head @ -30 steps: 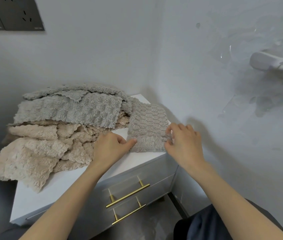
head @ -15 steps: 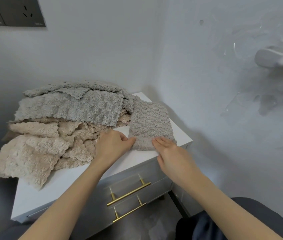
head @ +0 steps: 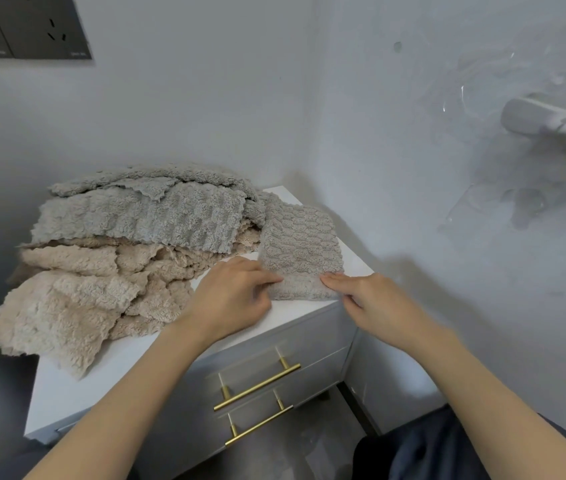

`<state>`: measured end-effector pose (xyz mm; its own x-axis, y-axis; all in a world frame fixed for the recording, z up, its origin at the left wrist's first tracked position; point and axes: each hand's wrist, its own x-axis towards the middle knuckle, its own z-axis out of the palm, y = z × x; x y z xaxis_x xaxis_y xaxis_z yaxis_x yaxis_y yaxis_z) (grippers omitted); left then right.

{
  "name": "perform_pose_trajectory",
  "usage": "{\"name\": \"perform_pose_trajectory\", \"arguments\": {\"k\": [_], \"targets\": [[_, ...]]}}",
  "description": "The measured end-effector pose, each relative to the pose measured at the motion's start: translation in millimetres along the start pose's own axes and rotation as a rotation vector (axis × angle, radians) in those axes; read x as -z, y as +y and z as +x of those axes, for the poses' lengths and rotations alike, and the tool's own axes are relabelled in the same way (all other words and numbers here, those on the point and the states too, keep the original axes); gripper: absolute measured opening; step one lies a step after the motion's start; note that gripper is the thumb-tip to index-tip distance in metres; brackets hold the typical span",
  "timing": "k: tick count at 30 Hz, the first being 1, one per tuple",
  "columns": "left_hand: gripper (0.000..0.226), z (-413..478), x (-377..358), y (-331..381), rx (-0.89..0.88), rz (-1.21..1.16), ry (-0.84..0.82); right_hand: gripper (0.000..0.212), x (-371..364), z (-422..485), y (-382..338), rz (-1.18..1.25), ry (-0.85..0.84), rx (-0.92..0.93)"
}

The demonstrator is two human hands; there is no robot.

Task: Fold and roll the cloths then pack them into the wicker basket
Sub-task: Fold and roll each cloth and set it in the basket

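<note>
The folded grey waffle-textured cloth [head: 300, 244] is being held on the white drawer cabinet [head: 309, 337], at its right front corner. Its near edge is being pinched by the left hand [head: 236, 296] and the right hand [head: 375, 303]. A heap of beige and grey fleecy cloths [head: 118, 258] is being kept on the cabinet's left part.

Dim, soft, even light; wide-angle bending and blur at edges.
</note>
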<state>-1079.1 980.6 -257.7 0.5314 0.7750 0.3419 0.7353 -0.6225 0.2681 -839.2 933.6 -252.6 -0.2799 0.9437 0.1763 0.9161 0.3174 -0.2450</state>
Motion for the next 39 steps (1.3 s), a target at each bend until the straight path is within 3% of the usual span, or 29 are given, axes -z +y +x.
{"name": "perform_pose_trajectory", "arguments": {"k": [3, 6, 11, 15, 19, 22, 25, 28, 30, 32, 35, 39], "targets": [[0.046, -0.2, 1.4, -4.3, 0.038, 0.040, -0.054, 0.041, 4.6, 2.2, 4.3, 0.148, 0.029, -0.066], [0.038, 2.9, 1.2, -3.8, 0.054, 0.017, -0.026, 0.034, 6.6, 6.6, 4.2, 0.294, 0.028, -0.148], [0.017, 7.7, 3.4, -4.1, 0.237, -0.277, -0.008, 0.019, 7.4, 10.2, 2.4, 0.404, 0.116, -0.250], [0.034, 11.4, -1.6, -3.8, 0.385, -0.352, 0.010, 0.013, 4.0, 15.6, 6.7, 0.467, 0.150, -0.371], [0.028, 16.6, -9.4, -1.0, 0.503, -0.368, 0.083, 0.011, -2.4, 23.7, 5.8, 0.449, 0.203, -0.524], [0.022, 19.7, -12.9, 1.2, 0.533, -0.320, 0.137, 0.010, -4.5, 26.5, -0.2, 0.264, 0.244, -0.554], [0.021, 22.1, -12.0, -0.1, 0.530, -0.224, 0.167, 0.010, -1.1, 26.7, -6.9, -0.055, 0.369, -0.456], [0.021, 24.2, -10.5, -2.5, 0.536, -0.233, 0.156, 0.028, -1.7, 25.1, -20.8, -0.051, 0.500, -0.119], [0.021, 25.5, -10.2, -2.6, 0.546, -0.250, 0.148, 0.042, -10.2, 24.1, -34.9, -0.042, 0.416, 0.092], [0.022, 26.4, -9.5, -2.4, 0.553, -0.259, 0.140, 0.050, -21.6, 24.8, -47.3, -0.088, 0.201, 0.192], [0.023, 26.7, -9.2, -2.7, 0.556, -0.270, 0.128, 0.056, -35.0, 27.2, -50.0, -0.162, 0.005, 0.176], [0.021, 26.5, -9.5, -2.9, 0.560, -0.249, 0.117, 0.059, -33.6, 22.4, -45.3, -0.154, -0.029, 0.070]]}}
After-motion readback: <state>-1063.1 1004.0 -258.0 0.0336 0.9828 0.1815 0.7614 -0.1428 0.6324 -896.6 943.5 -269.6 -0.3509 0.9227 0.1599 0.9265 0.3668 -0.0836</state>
